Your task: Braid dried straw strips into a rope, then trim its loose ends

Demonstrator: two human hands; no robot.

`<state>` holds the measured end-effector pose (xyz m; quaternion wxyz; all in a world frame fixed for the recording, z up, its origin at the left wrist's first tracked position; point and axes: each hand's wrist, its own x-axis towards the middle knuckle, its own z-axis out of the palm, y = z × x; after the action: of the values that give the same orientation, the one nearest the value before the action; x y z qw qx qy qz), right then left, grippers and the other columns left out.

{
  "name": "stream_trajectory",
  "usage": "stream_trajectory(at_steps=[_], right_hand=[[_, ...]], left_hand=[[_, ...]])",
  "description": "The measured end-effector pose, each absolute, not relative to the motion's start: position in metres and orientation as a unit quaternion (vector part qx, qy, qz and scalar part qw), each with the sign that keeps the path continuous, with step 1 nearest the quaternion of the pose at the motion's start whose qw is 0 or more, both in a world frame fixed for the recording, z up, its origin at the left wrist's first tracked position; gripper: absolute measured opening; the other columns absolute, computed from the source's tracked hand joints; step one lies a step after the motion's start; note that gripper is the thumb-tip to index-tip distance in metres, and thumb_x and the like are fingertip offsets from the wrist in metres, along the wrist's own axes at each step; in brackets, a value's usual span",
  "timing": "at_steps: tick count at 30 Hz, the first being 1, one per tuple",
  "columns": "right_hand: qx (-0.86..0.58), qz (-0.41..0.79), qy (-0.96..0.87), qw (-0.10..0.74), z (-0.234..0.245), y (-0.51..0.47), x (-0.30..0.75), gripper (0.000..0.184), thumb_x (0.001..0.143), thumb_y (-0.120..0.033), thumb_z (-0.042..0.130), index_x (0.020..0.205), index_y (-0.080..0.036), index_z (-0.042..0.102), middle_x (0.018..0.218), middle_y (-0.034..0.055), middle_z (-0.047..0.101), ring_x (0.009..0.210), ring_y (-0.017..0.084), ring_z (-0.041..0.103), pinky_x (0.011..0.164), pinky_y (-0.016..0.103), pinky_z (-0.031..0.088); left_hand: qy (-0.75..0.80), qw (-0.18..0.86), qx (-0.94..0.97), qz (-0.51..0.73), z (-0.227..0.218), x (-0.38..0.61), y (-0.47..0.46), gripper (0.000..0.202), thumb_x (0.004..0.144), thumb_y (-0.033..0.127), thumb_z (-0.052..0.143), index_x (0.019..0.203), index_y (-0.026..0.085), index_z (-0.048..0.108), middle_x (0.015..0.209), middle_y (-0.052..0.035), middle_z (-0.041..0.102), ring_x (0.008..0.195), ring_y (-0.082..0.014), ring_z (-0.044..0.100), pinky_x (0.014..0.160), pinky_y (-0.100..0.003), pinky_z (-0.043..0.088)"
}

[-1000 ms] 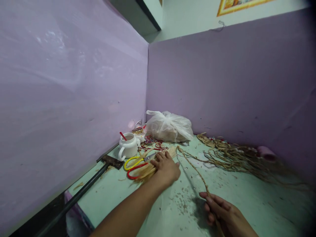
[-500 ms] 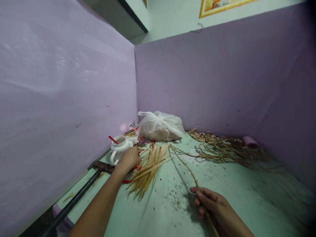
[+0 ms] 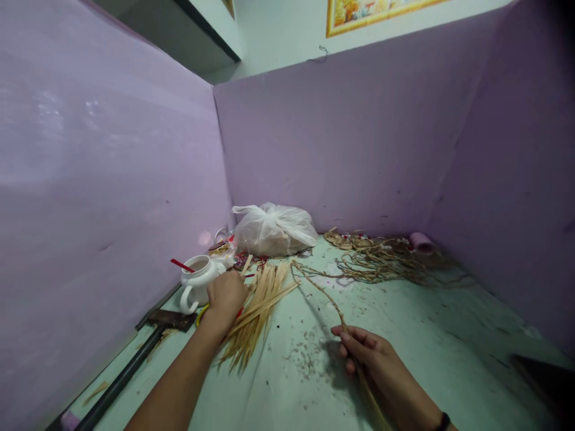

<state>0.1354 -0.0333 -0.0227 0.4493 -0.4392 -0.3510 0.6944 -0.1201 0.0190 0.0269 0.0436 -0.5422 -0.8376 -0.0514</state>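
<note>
My left hand (image 3: 227, 294) lies curled, knuckles up, on the scissors (image 3: 202, 312); only a bit of yellow handle and a bit of red handle show beside it. Just right of it, a fan of flat straw strips (image 3: 257, 308) is spread on the pale green table (image 3: 449, 335). My right hand (image 3: 372, 359) is closed round a thin twisted straw rope (image 3: 320, 288), which runs from the strips' far end back through my fingers and on toward me.
A white cup (image 3: 196, 281) with a red stirrer stands by my left hand. Behind it are a tied plastic bag (image 3: 274, 230) and small jars. A tangle of straw cords (image 3: 386, 260) and a pink roll (image 3: 420, 241) lie at the back right. A dark long-handled tool (image 3: 135, 359) lies along the left edge. Purple partition walls enclose three sides.
My left hand has moved left off the straw strips onto the scissors, uncovering the strips. My right hand keeps hold of the rope. The view has swung to the right.
</note>
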Motion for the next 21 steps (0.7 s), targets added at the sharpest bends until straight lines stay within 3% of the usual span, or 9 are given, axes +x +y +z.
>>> stream_trajectory(at_steps=[3,6,10,15,18,21], right_hand=[[-0.443,0.690,-0.338,0.462,-0.022,-0.033,0.137,0.034,0.056,-0.032,0.074,0.079,-0.010,0.061,0.053,-0.0033,0.053,0.038,0.004,0.044,0.038,0.016,0.035],[-0.440,0.681,-0.330,0.484,-0.021,-0.031,0.140,0.036,0.056,-0.034,0.074,0.081,-0.011,0.061,0.052,-0.0039,0.052,0.038,0.004,0.043,0.037,0.016,0.035],[-0.448,0.640,-0.321,0.535,-0.015,-0.022,0.149,0.036,0.055,-0.032,0.074,0.083,-0.013,0.062,0.055,-0.0039,0.054,0.041,0.005,0.045,0.041,0.017,0.040],[-0.571,0.527,-0.339,0.531,-0.008,0.007,0.183,0.023,0.056,-0.025,0.068,0.076,-0.016,0.060,0.058,-0.0008,0.059,0.044,0.009,0.051,0.046,0.022,0.045],[-0.654,0.416,-0.444,0.450,-0.001,0.030,0.214,0.015,0.063,-0.026,0.058,0.072,-0.015,0.060,0.061,0.0046,0.063,0.053,0.017,0.058,0.055,0.029,0.048],[-0.721,0.180,-0.588,0.319,0.014,0.053,0.231,0.021,0.061,-0.025,0.058,0.078,-0.013,0.064,0.078,0.0123,0.068,0.077,0.028,0.063,0.067,0.035,0.047]], left_hand=[[-0.818,0.003,-0.574,-0.041,0.028,-0.099,0.011,0.055,0.080,0.049,0.028,0.086,0.010,0.066,0.088,-0.0207,0.065,0.088,-0.0321,0.060,0.071,-0.039,0.044],[-0.788,-0.003,-0.614,-0.045,0.019,-0.081,0.007,0.063,0.072,0.062,0.034,0.098,0.010,0.060,0.096,-0.0200,0.063,0.096,-0.0335,0.056,0.077,-0.043,0.041],[-0.778,-0.008,-0.626,-0.051,0.008,-0.072,0.010,0.056,0.066,0.042,0.050,0.113,0.011,0.048,0.104,-0.0178,0.060,0.098,-0.0316,0.054,0.079,-0.041,0.040],[-0.772,-0.099,-0.627,-0.030,0.006,-0.076,0.026,0.040,0.061,0.024,0.050,0.100,0.018,0.053,0.100,-0.0130,0.062,0.090,-0.0284,0.059,0.069,-0.034,0.043],[-0.772,-0.106,-0.626,-0.029,0.010,-0.086,0.033,0.037,0.059,0.021,0.051,0.095,0.018,0.055,0.099,-0.0126,0.063,0.090,-0.0291,0.058,0.068,-0.033,0.043],[-0.770,-0.120,-0.624,-0.055,0.018,-0.105,0.034,0.036,0.055,0.016,0.051,0.090,0.016,0.058,0.096,-0.0131,0.064,0.089,-0.0284,0.059,0.068,-0.032,0.043]])
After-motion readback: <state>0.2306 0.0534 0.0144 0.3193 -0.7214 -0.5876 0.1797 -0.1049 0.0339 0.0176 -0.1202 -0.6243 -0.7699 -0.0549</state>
